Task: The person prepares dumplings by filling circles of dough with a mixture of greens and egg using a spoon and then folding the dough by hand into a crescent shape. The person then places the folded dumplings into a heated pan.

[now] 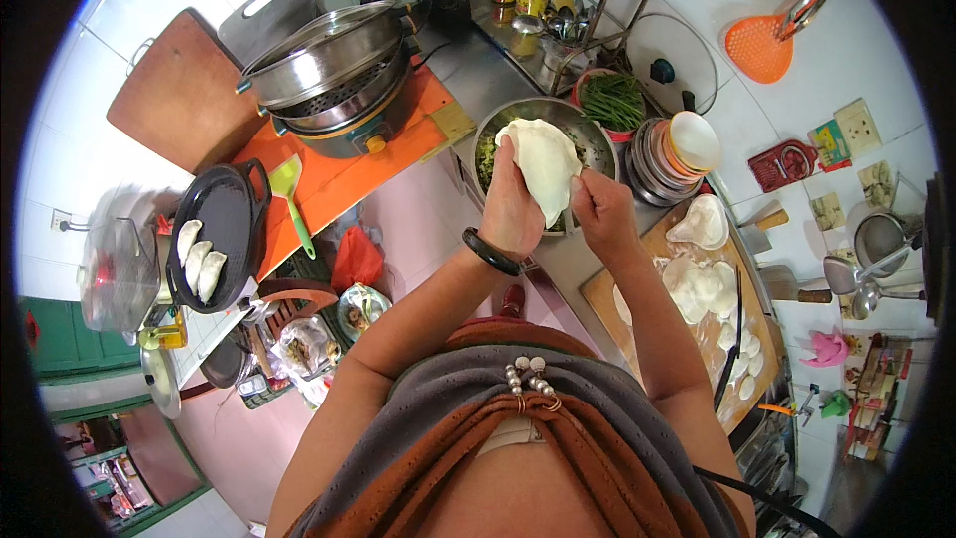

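A large half-moon dumpling of pale dough [544,163] lies in my left hand [514,203], which wears a dark bangle. The fingers and thumb of my right hand [603,211] pinch its right edge. Below the dumpling is a steel bowl [485,116] with chopped green filling. At the right, a floured wooden board [609,291] bears flat dough rounds [691,290], small dough pieces [747,362] and a dough sheet [702,223]. Several folded dumplings [203,269] rest in a black oval pan [224,213] on the left.
A steel steamer [321,63] stands on the orange board [388,164], near a green spatula [293,202]. Stacked bowls [691,140] and a basket of green vegetables [611,99] adjoin the steel bowl. A wire rack [605,22] stands behind. A red bag [357,258] lies low at left.
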A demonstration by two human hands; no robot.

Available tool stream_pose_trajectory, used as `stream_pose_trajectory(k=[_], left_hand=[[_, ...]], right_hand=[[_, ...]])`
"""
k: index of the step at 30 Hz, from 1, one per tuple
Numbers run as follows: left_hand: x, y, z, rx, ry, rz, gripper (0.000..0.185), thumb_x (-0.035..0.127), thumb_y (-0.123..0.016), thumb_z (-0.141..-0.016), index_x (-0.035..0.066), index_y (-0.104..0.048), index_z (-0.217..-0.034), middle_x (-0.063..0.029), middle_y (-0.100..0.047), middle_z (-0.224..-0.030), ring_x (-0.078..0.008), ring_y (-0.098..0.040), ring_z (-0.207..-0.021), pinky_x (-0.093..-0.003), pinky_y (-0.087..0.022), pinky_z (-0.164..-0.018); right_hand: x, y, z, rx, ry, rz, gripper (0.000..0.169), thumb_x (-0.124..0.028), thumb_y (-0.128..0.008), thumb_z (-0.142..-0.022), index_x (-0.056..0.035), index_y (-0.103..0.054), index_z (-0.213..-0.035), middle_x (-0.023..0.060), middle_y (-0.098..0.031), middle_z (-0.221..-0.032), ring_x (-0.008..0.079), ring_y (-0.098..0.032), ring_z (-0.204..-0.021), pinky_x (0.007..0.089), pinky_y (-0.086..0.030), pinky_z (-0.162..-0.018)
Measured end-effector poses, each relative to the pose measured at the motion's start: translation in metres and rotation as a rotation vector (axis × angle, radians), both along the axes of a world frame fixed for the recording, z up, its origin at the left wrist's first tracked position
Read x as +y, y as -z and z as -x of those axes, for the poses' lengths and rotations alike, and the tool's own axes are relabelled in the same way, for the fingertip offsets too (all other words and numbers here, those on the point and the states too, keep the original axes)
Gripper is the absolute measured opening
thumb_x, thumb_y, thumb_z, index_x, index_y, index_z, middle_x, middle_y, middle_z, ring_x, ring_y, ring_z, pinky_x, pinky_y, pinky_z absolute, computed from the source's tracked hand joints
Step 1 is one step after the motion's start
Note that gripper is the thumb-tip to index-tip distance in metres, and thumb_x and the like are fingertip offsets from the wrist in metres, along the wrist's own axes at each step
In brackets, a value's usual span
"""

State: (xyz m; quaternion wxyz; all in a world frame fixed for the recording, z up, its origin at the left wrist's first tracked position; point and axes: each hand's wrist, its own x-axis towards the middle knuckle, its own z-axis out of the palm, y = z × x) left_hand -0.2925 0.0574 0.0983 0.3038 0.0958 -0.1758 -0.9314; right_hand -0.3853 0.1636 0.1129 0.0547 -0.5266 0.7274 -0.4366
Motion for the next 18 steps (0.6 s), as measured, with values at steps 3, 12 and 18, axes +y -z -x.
stream_pose_trajectory(k=[3, 12, 18], left_hand=[[-0.002, 0.000, -0.006, 0.007, 0.001, 0.000, 0.050, 0.045, -0.027, -0.102, 0.007, -0.047, -0.127, -0.0138, -0.060, -0.116, -0.0277, -0.059, -0.106, -0.0400, -0.047, -0.095], [-0.013, 0.006, -0.028, 0.019, 0.076, 0.034, 0.050, 0.046, -0.028, -0.102, 0.009, -0.046, -0.131, -0.0101, -0.058, -0.123, -0.0249, -0.057, -0.113, -0.0391, -0.045, -0.099], [-0.017, 0.004, -0.040, -0.038, 0.080, 0.038, 0.050, 0.047, -0.027, -0.103, 0.011, -0.044, -0.132, -0.0073, -0.056, -0.126, -0.0231, -0.057, -0.114, -0.0379, -0.044, -0.100]], right_hand=[[0.002, 0.011, 0.006, -0.096, -0.084, 0.111, 0.025, -0.015, -0.054, -0.092, -0.0004, -0.047, -0.073, 0.0171, -0.045, -0.063, 0.0316, -0.048, -0.055, 0.0393, -0.038, -0.052], [-0.016, -0.003, -0.008, -0.043, -0.090, 0.071, 0.019, -0.014, -0.057, -0.092, -0.0014, -0.050, -0.079, 0.0140, -0.049, -0.067, 0.0307, -0.048, -0.057, 0.0377, -0.039, -0.053], [-0.024, -0.001, -0.012, 0.056, -0.087, -0.022, 0.022, -0.016, -0.057, -0.092, -0.0024, -0.049, -0.076, 0.0171, -0.049, -0.064, 0.0380, -0.050, -0.059, 0.0412, -0.039, -0.052]])
